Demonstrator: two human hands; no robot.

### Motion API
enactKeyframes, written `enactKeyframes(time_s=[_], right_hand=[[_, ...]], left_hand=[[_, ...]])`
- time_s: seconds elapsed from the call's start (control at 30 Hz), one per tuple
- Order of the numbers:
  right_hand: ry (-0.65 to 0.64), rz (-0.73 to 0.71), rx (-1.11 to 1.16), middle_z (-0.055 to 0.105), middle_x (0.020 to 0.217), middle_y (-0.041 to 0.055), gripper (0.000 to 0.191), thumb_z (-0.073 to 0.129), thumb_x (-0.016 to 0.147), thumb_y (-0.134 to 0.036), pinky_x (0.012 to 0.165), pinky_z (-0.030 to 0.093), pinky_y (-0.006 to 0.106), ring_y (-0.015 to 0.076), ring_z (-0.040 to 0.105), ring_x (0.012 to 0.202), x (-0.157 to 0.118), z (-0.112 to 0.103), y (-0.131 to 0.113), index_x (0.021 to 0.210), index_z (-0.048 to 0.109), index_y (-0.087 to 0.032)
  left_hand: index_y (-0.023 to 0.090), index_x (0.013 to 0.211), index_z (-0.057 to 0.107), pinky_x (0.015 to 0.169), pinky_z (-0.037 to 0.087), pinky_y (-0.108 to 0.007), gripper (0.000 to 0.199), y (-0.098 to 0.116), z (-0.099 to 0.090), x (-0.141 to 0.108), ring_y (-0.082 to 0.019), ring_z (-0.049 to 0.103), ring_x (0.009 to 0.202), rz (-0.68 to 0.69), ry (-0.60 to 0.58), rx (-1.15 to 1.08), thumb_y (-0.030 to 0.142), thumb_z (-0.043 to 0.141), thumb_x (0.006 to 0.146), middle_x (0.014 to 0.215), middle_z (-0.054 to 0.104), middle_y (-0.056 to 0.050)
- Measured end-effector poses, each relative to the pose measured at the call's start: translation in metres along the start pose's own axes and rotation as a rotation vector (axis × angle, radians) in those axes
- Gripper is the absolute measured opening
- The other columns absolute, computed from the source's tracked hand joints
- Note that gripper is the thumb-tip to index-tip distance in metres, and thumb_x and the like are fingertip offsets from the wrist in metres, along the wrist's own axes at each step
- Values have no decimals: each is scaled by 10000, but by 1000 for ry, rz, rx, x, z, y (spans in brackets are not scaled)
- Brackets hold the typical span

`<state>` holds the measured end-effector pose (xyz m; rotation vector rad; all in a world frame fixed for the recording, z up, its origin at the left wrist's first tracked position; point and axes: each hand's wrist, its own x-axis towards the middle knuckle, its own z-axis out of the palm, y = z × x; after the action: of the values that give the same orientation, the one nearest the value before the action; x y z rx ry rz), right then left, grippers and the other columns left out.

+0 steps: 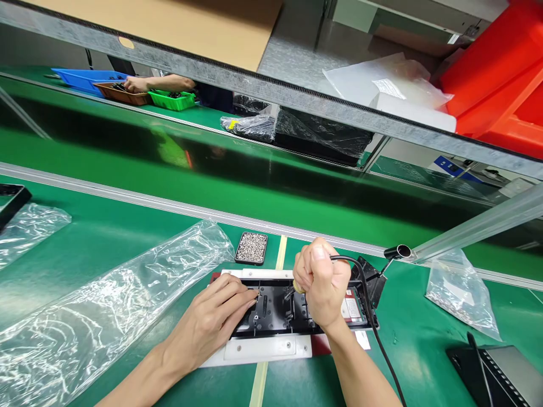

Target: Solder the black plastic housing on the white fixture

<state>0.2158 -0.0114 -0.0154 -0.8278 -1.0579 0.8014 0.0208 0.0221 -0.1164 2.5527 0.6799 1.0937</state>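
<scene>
Black plastic housing point(275, 314), open side up, set in a white fixture point(271, 347) on a green bench top point(305, 376). Right hand point(320, 277) — fist closed round a corded tool point(298, 287), tip pointing into the housing. Left hand point(216, 314) — fingertips close together at the housing's left part; whether they pinch anything, cannot be told. Beyond the fixture: one tray point(237, 260) of small metal pieces. Left: clear plastic bag point(127, 305), lying flat.

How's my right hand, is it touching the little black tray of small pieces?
Apart. The head view shows green tabletop and yellow tape between the right hand and the tray.
</scene>
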Motion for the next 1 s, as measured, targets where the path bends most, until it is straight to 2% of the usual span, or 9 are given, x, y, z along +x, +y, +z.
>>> enactKeyframes(time_s=[1.0], right_hand=[[-1,12,-18,281,529,-56,472,532,1033,-392,408,247,157,38,279,454,0,-1,1,667,327,-175]], left_hand=[[196,1183,674,946,453,-232,345,1,0,1,-69,525,1024,4,1,15,44,660,873,1034,658,1]])
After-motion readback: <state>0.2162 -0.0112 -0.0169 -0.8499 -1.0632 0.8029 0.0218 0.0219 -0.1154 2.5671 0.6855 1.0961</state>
